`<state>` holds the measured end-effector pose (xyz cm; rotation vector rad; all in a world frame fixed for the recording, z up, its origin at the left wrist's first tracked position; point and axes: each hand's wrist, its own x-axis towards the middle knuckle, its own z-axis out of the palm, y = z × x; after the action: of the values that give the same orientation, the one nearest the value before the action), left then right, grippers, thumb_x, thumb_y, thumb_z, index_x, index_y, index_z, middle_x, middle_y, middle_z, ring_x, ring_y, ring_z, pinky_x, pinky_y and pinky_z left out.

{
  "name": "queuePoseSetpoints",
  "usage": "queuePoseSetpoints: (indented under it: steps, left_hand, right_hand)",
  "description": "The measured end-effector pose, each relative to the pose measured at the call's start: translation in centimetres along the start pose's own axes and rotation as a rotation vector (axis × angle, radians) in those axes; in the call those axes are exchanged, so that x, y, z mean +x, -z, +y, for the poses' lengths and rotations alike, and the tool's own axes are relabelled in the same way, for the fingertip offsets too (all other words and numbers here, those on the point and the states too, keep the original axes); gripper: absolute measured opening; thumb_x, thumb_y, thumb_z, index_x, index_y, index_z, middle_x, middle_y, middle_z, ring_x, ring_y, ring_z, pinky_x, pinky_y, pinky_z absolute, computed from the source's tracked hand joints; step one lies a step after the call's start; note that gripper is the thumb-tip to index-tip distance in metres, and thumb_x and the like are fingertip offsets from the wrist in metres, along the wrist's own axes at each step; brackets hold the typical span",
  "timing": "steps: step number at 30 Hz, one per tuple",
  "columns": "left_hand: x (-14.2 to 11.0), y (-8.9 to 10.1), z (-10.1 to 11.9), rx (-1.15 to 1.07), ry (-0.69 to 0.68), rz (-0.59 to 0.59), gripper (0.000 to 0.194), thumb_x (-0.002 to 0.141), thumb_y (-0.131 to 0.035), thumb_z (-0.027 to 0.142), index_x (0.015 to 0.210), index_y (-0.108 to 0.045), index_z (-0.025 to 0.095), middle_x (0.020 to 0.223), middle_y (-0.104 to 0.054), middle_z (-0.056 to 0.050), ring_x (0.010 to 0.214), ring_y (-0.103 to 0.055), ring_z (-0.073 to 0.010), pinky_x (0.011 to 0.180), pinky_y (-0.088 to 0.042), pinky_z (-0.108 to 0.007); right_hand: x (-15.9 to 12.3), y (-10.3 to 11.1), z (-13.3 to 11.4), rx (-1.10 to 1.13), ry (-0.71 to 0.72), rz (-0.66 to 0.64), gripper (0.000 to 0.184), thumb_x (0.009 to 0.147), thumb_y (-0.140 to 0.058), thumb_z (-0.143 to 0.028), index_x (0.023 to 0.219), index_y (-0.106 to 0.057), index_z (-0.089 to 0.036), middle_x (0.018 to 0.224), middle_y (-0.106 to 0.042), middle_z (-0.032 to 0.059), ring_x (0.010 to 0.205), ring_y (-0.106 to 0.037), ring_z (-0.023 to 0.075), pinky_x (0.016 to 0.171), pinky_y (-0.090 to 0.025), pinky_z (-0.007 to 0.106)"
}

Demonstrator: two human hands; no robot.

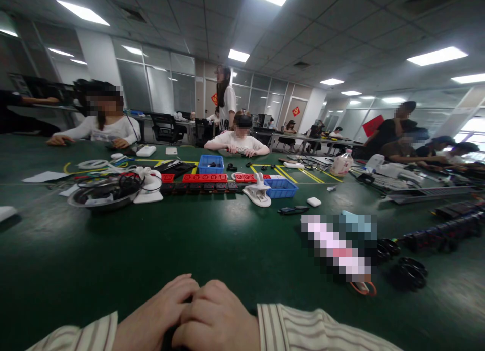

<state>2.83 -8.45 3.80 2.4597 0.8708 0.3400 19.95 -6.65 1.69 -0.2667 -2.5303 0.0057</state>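
Observation:
My left hand and my right hand rest together at the near edge of the green table. The fingers of both are bent and closed, with the right knuckles against the left hand. Between them a dark patch shows low down; I cannot make out whether it is an object or shadow. Striped sleeves cover both wrists. Nearest on the right lie a blurred-out pink and white item with an orange loop, and a coiled black cable.
Farther back stand a metal bowl, red blocks, two blue bins, a white clip-on device, a white case and a bottle. Several people sit around; one person faces me across the table.

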Motion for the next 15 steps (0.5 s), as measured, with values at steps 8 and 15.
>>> queuePoseSetpoints:
  steps: [8,15]
  left_hand:
    - [-0.18,-0.1,-0.86,-0.017,-0.005,0.03,0.046,0.067,-0.069,0.034,0.108,-0.052,0.025,0.101,-0.058,-0.003,0.094,-0.056,-0.0266,0.087,-0.049,-0.037]
    - [-0.51,-0.5,-0.55,0.016,-0.024,0.071,0.054,0.067,-0.073,0.05,0.11,-0.054,0.023,0.109,-0.056,-0.007,0.099,-0.054,-0.0286,0.095,-0.043,-0.045]
  right_hand:
    - [-0.46,0.13,0.51,0.064,0.12,-0.137,0.018,0.09,-0.053,-0.036,0.103,-0.053,-0.023,0.11,-0.063,-0.0067,0.103,-0.051,0.0114,0.092,-0.039,0.027]
    - [-0.52,-0.51,0.3,0.034,-0.091,0.029,0.031,0.089,-0.046,-0.051,0.093,-0.048,-0.02,0.089,-0.061,0.0008,0.089,-0.053,0.0144,0.08,-0.04,0.03]
